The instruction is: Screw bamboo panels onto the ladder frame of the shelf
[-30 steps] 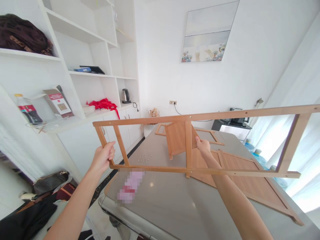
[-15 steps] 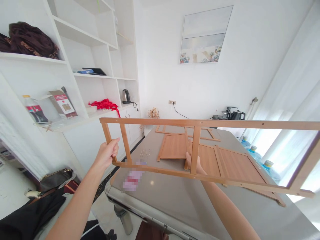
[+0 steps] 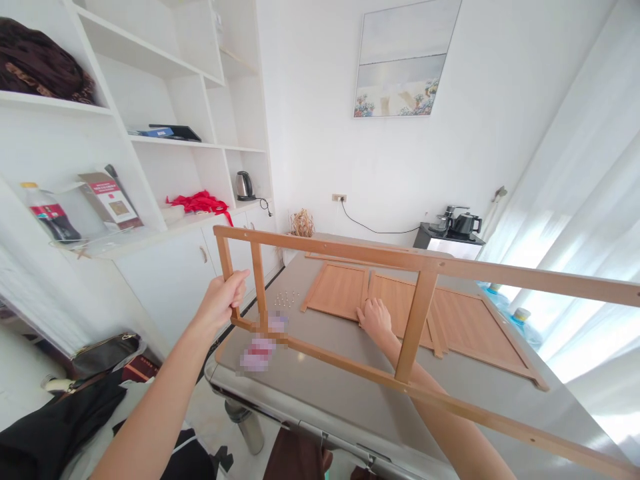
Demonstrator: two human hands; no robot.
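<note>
My left hand (image 3: 223, 300) is closed around the end bar of a long wooden frame (image 3: 345, 250), which it holds upright above the near side of the table. My right hand (image 3: 377, 320) reaches through the frame's opening, its fingers curled over the near right corner of a slatted-looking wooden panel (image 3: 336, 290). That panel rests on the table, to the left of a second wooden panel (image 3: 393, 297) and a third wooden panel (image 3: 480, 327). Small metallic fasteners (image 3: 287, 299) stand in a group left of the panels. My right fingertips are partly hidden.
The grey table (image 3: 325, 393) carries blurred purple papers (image 3: 257, 355) near its left edge. Behind lies another thin wooden frame (image 3: 320, 257), mostly hidden. Large water bottles (image 3: 521, 319) stand beyond the right edge; a white shelf unit (image 3: 180, 257) is on the left.
The panel under my right hand was tilted and now lies flatter, beside the second panel. The long frame has swung, its right end coming lower and nearer. My view has shifted right.
</note>
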